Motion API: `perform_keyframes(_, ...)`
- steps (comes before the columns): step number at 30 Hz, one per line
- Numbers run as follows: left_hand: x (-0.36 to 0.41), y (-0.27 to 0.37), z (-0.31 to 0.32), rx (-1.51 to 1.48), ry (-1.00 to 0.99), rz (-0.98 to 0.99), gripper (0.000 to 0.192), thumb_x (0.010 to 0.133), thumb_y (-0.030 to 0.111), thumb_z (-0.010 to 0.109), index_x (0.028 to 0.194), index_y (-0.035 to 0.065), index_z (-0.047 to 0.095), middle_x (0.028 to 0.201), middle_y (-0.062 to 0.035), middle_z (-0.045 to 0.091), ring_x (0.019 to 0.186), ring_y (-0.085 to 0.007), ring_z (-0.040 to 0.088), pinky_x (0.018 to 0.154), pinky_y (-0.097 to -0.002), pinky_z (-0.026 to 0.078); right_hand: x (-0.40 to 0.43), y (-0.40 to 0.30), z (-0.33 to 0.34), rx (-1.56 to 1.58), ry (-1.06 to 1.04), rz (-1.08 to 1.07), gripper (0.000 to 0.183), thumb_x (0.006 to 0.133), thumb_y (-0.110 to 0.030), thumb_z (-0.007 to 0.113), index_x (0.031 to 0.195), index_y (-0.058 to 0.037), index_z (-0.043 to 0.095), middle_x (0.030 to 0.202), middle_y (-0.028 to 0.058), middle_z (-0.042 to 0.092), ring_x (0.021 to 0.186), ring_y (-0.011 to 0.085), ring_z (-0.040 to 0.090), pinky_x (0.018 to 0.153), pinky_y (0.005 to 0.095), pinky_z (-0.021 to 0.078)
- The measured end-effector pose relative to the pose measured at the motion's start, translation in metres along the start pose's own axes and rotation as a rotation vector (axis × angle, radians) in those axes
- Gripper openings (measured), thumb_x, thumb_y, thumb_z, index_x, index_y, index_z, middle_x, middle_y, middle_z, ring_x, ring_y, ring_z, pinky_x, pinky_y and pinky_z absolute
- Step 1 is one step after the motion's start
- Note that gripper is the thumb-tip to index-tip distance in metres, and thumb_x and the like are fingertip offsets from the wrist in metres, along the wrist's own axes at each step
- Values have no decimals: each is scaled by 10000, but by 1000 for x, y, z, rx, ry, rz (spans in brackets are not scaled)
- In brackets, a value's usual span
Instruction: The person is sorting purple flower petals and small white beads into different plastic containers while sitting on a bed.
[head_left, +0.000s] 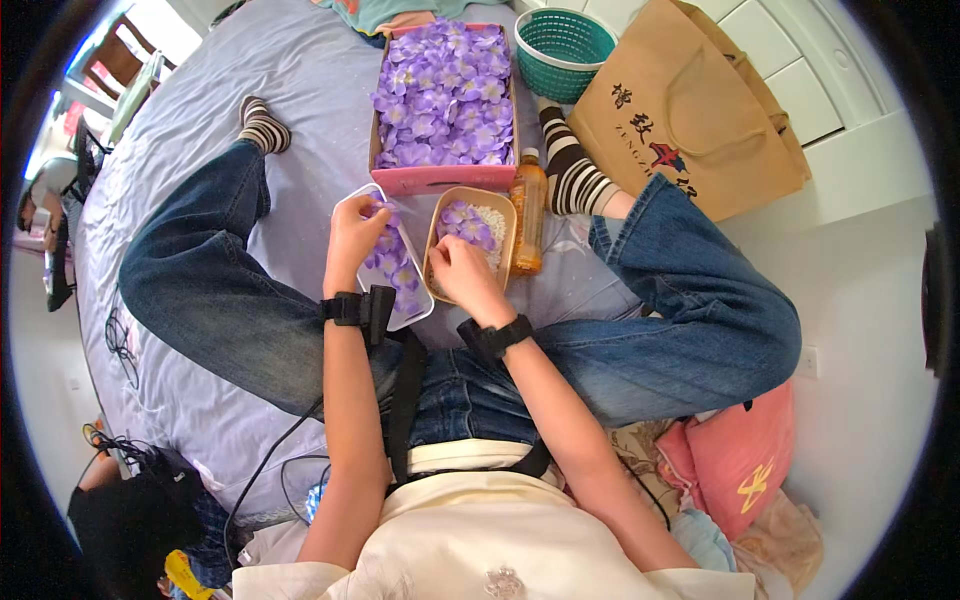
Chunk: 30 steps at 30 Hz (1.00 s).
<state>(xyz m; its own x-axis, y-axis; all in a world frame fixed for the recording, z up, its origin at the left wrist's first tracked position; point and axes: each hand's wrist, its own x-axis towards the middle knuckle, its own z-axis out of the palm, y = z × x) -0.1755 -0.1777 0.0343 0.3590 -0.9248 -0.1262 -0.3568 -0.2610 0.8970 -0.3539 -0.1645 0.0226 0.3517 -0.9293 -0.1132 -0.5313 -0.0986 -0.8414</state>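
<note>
A long white tray (420, 313) lies on the bedsheet between my legs, with purple artificial flowers (397, 262) in it. Over its far end, my left hand (358, 229) has its fingertips together at a purple petal. Beside the tray is a tan rectangular bowl (512, 225) holding small white pieces (493, 221) and several purple flowers (465, 223). My right hand (465, 271) reaches over the bowl's near left part, fingers bent; whether they pinch anything is hidden. Beyond both stands a pink cardboard box (442, 180) filled with purple artificial flowers (446, 97).
An orange drink bottle (529, 217) lies right of the bowl. Behind it are my striped-sock foot (574, 165), a green plastic basket (564, 60) and a large brown paper bag (690, 112). Another person (127, 510) is at the lower left, near black cables (120, 345).
</note>
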Motion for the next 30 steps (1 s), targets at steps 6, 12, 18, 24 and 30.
perform_keyframes(6, -4, 11, -1, -124, -144, -90, 149, 748, 82, 646, 731, -64, 626, 622, -68, 602, 556, -103, 597, 472, -225, 476, -28, -13, 11, -483, 85, -162, 112, 745, -39, 520, 845, 10, 523, 880, 196, 530, 848, 358, 537, 706, 442, 458)
perform_keyframes(12, -11, 31, -2, -136, -116, -132, 169, 772, 122, 655, 721, -38, 634, 632, -46, 604, 573, -110, 619, 450, -214, 462, -30, -5, 8, -553, 71, -98, 249, 704, -16, 547, 949, -32, 510, 957, 191, 493, 852, 370, 526, 707, 442, 469)
perform_keyframes(18, -12, 31, -6, -344, -169, -119, 197, 818, 134, 617, 909, -41, 617, 747, -64, 628, 649, -118, 634, 531, -203, 491, -23, 4, 5, -571, -43, -48, 334, 658, -9, 602, 975, -61, 510, 959, 202, 497, 857, 394, 530, 719, 461, 461)
perform_keyframes(24, -10, 30, 2, -528, -197, -59, 155, 837, 74, 569, 895, -69, 574, 802, -134, 629, 714, -196, 653, 635, -246, 531, -12, 23, -3, -452, -136, -94, 348, 640, -37, 642, 961, -46, 510, 929, 196, 546, 855, 352, 563, 713, 433, 460)
perform_keyframes(30, -11, 31, 5, -565, -195, -71, 169, 852, 104, 557, 854, -60, 593, 801, -110, 621, 729, -201, 657, 631, -245, 532, -2, 33, -17, -87, -377, 41, 287, 646, -67, 653, 906, -30, 538, 889, 190, 595, 898, 328, 561, 733, 400, 450)
